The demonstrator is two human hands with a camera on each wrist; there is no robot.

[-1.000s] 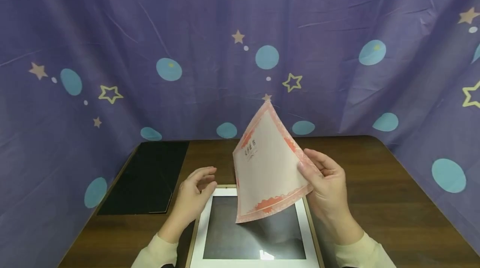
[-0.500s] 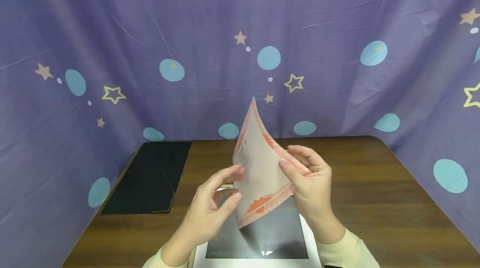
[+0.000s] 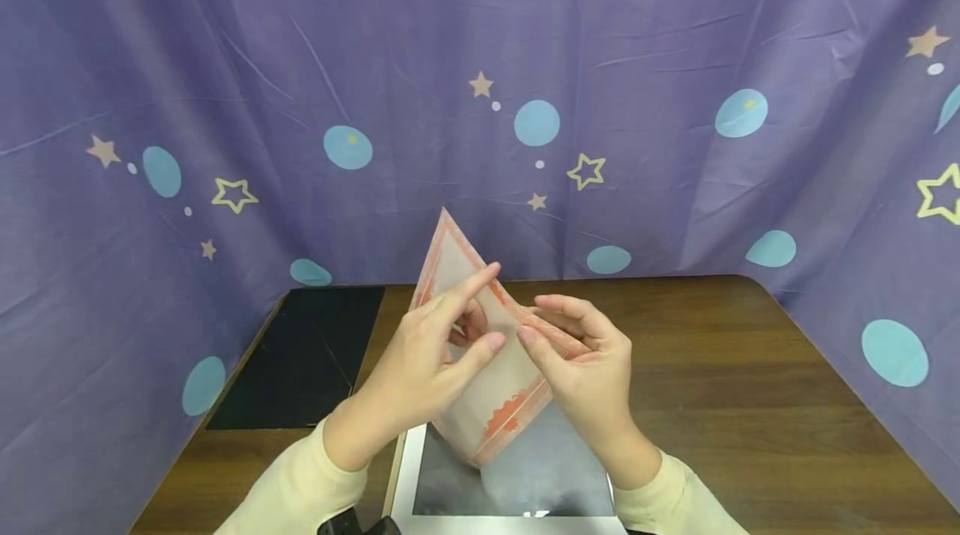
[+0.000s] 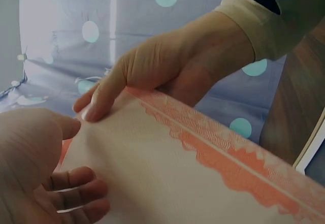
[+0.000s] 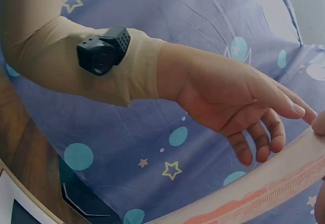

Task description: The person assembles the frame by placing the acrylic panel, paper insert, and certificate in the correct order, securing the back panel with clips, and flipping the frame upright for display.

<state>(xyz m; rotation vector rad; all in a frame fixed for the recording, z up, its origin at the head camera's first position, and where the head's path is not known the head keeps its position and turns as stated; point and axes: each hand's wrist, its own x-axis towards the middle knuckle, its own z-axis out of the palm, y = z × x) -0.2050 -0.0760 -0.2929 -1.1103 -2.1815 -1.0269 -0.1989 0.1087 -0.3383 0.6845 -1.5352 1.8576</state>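
A certificate (image 3: 487,397) with a pink-red patterned border is bent and tilted up in the air. My right hand (image 3: 588,377) pinches its right edge between thumb and fingers. In front of the sheet is my left hand (image 3: 427,356), index finger extended at the upper edge and the other fingers loosely bent. The left wrist view shows the left hand (image 4: 30,158) beside the certificate (image 4: 162,168), its thumb close to the right fingertips. Below lies a picture frame (image 3: 517,523) with a white border and dark glossy panel, partly covered by the sheet and arms.
A black board (image 3: 300,360) lies at the left of the brown wooden table (image 3: 750,402). A purple curtain (image 3: 630,35) with stars and blue spots hangs behind and along both sides.
Both hands have come closer together. The left hand has moved right and up to the certificate's upper edge; the right hand has carried the certificate leftward, bending it more.
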